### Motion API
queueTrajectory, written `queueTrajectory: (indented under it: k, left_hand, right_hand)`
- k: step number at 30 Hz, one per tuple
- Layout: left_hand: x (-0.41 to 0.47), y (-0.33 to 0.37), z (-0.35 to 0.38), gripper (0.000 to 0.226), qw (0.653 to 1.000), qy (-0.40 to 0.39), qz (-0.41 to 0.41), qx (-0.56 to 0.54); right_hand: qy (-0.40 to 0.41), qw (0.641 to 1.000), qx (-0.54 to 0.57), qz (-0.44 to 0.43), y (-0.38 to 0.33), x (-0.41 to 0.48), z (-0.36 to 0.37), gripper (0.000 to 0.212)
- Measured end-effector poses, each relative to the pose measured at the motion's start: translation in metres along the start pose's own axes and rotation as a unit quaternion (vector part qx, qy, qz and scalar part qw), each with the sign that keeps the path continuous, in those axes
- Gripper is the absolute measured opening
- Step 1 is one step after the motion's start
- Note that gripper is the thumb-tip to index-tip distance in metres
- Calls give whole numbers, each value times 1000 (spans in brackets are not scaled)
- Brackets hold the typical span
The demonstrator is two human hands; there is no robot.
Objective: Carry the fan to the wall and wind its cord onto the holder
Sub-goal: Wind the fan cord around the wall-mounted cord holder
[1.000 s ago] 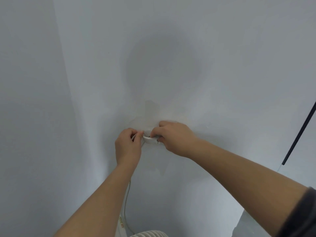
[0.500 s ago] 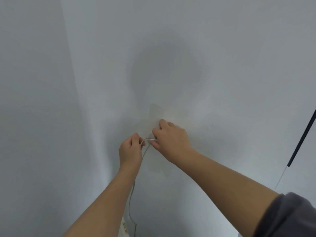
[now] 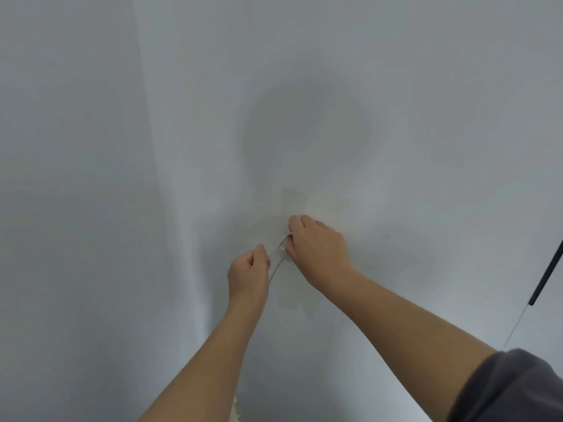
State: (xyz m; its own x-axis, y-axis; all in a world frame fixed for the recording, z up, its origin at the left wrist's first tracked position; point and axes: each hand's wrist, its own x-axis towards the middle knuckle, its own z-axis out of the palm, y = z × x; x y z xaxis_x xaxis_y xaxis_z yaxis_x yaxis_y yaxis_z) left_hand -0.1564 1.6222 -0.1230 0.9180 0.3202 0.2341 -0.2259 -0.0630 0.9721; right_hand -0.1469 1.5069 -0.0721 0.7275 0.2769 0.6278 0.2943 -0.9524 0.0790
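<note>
Both hands are up at a white wall. My left hand point(image 3: 248, 274) pinches the thin white cord point(image 3: 275, 252), which runs taut up and right to my right hand point(image 3: 318, 243). My right hand presses against the wall and covers the small white holder point(image 3: 285, 252), of which only an edge peeks out beside the fingers. A second strand of the cord curves down below my left hand. The fan is out of the frame; only a sliver of something pale with a label point(image 3: 237, 411) shows at the bottom edge.
The wall meets another wall in a corner at the left point(image 3: 158, 178). A clear tape patch point(image 3: 294, 303) is stuck on the wall around the holder. A black rod point(image 3: 547, 269) slants down at the right edge.
My left hand has drawn away from the holder, down and left, pulling the cord taut. My right hand stays at the holder. The view tilted up, so the fan's top left the frame.
</note>
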Motion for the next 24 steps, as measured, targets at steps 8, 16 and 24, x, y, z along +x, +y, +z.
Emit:
queueTrajectory:
  k: [8,16,24]
  left_hand:
    - [-6,-2,9,47,996,-58,47,54]
    - [-7,-15,11,51,971,-155,37,176]
    - [-15,-16,9,50,961,-227,48,151]
  right_hand:
    - [-59,994,88,-13,23,5,-6,16]
    - [-99,985,-70,-121,43,1,-16,27]
    - [-99,980,-76,-155,45,-7,-28,21]
